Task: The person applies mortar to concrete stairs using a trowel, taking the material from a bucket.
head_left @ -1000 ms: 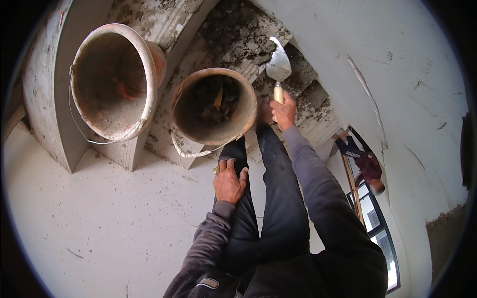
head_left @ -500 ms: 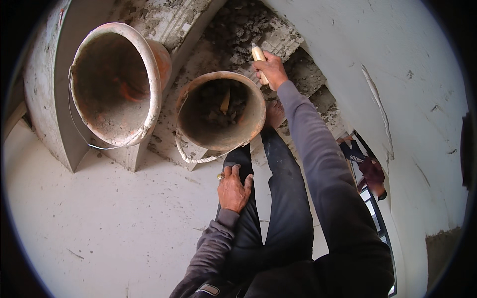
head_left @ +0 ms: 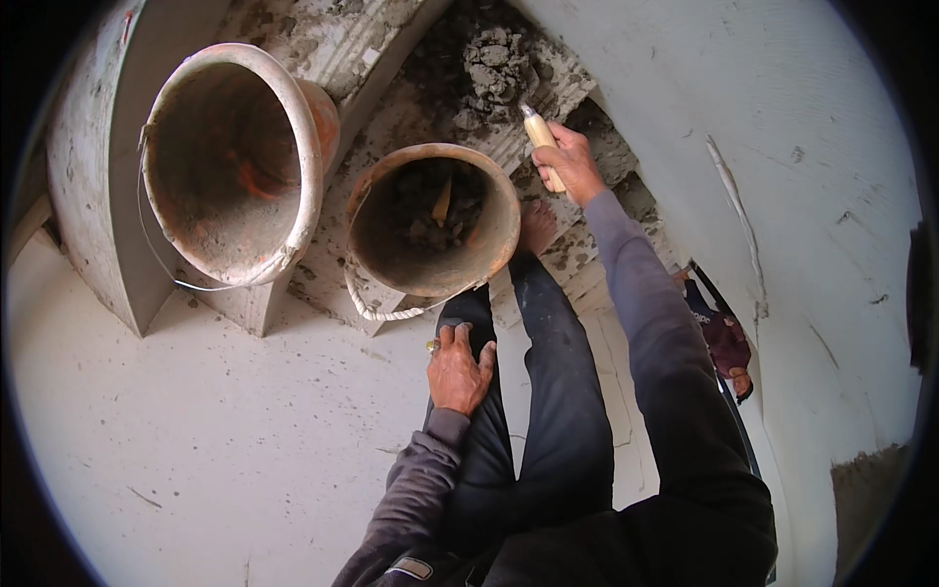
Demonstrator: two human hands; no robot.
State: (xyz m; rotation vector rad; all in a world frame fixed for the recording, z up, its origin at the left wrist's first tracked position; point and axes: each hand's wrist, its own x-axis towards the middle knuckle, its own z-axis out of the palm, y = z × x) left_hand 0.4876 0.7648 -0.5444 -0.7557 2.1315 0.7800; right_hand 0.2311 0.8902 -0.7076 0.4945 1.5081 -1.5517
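Note:
My right hand [head_left: 572, 164] is closed around the pale wooden handle of a trowel [head_left: 540, 137]. A lump of grey wet mortar [head_left: 501, 67] covers or hides the trowel's blade at the top of the view. Fingers spread, my left hand [head_left: 458, 372] lies on my left knee and holds nothing. Between my hands and the steps stands a mortar-stained bucket [head_left: 501, 220] with a rope-wrapped handle. Dark rubble and a yellowish pointed piece [head_left: 442, 203] lie inside it.
A larger bucket [head_left: 305, 147] with a thin wire handle tilts at the left. Rough concrete steps [head_left: 337, 44] bear mortar crumbs. A pale wall [head_left: 763, 98] rises close on the right. My bare foot [head_left: 538, 227] is beside the smaller bucket. Another person [head_left: 724, 338] is beyond, at the right.
My right hand has moved right and slightly nearer with the trowel. A raised lump of mortar now shows at its blade end. My left hand has stayed on my knee.

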